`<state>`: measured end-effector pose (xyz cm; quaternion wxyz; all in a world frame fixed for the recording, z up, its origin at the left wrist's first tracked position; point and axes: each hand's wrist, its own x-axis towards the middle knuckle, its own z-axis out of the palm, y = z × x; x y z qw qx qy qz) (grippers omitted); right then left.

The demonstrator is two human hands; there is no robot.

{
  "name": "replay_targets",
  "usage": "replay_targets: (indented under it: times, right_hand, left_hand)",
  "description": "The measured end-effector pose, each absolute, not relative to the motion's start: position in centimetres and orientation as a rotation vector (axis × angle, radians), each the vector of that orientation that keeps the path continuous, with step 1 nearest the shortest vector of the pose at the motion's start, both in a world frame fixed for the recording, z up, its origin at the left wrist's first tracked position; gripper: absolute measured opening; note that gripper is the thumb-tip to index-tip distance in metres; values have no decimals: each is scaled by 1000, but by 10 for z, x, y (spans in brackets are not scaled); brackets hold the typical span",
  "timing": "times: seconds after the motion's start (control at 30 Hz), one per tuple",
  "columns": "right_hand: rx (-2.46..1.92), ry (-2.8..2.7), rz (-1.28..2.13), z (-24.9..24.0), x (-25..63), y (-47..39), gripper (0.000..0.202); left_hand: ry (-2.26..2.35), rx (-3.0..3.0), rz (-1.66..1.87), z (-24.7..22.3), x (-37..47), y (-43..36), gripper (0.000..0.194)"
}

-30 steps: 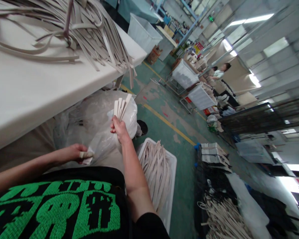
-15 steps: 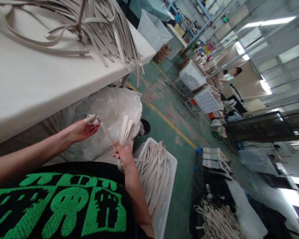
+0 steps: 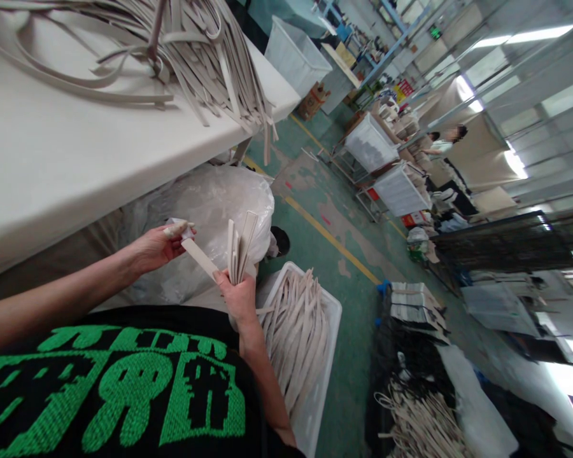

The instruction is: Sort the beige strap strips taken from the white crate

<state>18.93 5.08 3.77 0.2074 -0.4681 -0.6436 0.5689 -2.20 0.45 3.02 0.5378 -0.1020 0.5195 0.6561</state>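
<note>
My right hand [image 3: 239, 296] is closed around a bundle of flat beige strips [image 3: 240, 251], whose ends fan upward. One strip [image 3: 199, 257] leans out of the bundle towards my left hand [image 3: 158, 247], its end at the fingertips; whether it is pinched there I cannot tell. Between the curled fingers of that hand sits a small white piece [image 3: 187, 234], perhaps paper or cloth. Pale wrapping covers one of the left fingers. Clear plastic sheeting [image 3: 210, 191] bulges just beyond both hands.
A white-covered table [image 3: 100, 146] fills the upper left, with a tied bundle of long strips [image 3: 214, 63] hanging over its corner. A white crate [image 3: 335, 318] of strips stands by my right forearm. More strips [image 3: 420, 420] lie at lower right. A person [image 3: 442, 146] works far off.
The leaning strip has swung flat side towards me, and its end now meets my left fingertips. The strips in my right hand have shifted and spread differently.
</note>
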Motion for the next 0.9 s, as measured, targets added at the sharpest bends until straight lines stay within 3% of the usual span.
replay_targets:
  times: [0.9]
  right_hand:
    - [-1407, -1988, 1290, 23, 178, 52, 32]
  left_hand:
    - [1184, -296, 1499, 23, -7, 0, 24]
